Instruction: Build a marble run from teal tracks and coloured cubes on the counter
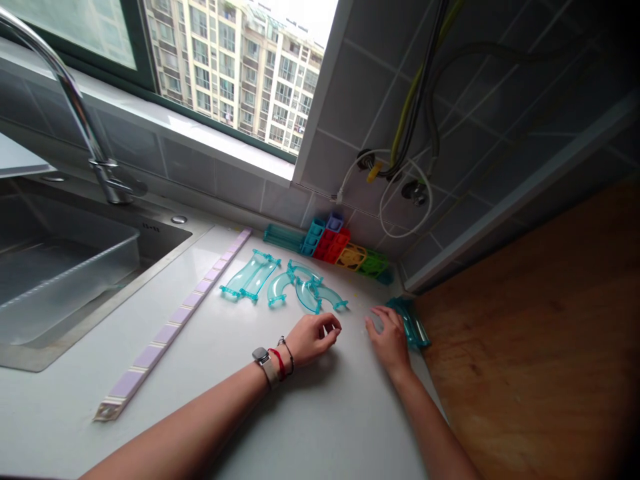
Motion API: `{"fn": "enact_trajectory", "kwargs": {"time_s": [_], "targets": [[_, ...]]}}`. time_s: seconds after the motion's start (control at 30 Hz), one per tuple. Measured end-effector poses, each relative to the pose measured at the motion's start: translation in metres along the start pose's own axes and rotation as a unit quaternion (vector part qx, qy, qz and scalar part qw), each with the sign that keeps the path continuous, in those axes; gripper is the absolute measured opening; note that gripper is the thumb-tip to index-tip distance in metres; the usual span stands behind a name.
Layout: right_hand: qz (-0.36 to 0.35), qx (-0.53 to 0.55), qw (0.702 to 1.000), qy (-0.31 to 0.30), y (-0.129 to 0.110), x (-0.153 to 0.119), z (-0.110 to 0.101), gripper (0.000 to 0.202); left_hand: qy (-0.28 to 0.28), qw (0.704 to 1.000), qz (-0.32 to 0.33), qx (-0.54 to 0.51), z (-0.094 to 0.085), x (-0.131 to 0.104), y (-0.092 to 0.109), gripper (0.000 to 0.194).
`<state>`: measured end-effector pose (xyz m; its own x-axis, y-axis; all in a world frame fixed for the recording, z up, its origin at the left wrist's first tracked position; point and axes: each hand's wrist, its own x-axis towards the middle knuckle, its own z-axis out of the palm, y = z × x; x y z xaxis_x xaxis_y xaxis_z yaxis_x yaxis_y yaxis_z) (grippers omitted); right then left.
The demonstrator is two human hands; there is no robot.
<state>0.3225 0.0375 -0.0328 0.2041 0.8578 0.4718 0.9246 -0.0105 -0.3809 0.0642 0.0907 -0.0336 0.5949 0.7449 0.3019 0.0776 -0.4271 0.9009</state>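
My left hand (317, 336), wearing a watch and bracelets at the wrist, hovers over the white counter with loosely curled fingers and a gap to the thumb. Nothing shows in it. Just beyond it lie curved translucent teal track pieces (306, 291). A wider pair of straight teal track pieces (251, 275) sits to their left. At the counter's right edge, my right hand (390, 339) has thumb and fingers apart, with no held object visible. Right beside it is a stack of teal pieces (411, 324), partly hidden by the hand; whether they touch I cannot tell.
Colourful plastic blocks (332, 245) and a long teal piece (284, 236) line the back wall. A lilac-and-white strip (173, 325) runs along the counter left of the pieces. The sink (165, 245) and chrome tap (85, 110) are left. Cables (407, 110) hang above; a wooden surface (525, 333) lies right.
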Motion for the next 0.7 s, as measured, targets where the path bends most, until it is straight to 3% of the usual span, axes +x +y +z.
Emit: {"fn": "enact_trajectory", "kwargs": {"time_s": [0.13, 0.3, 0.5, 0.7], "targets": [[0.041, -0.066, 0.996, 0.034, 0.033, 0.004, -0.027, 0.033, 0.0, 1.0, 0.003, -0.007, -0.002, 0.0, 0.001, 0.015], [0.032, -0.079, 0.996, 0.014, 0.045, -0.004, -0.035, 0.027, 0.0, 1.0, 0.01, -0.013, -0.002, 0.001, -0.001, 0.017], [0.011, -0.033, 0.999, 0.002, 0.027, -0.014, -0.031, 0.021, 0.004, 1.0, 0.016, -0.007, -0.003, 0.001, -0.001, 0.017], [0.031, 0.029, 0.999, 0.023, -0.012, -0.044, -0.03, 0.02, 0.011, 0.999, 0.029, -0.009, -0.001, 0.0, -0.002, 0.017]]}}
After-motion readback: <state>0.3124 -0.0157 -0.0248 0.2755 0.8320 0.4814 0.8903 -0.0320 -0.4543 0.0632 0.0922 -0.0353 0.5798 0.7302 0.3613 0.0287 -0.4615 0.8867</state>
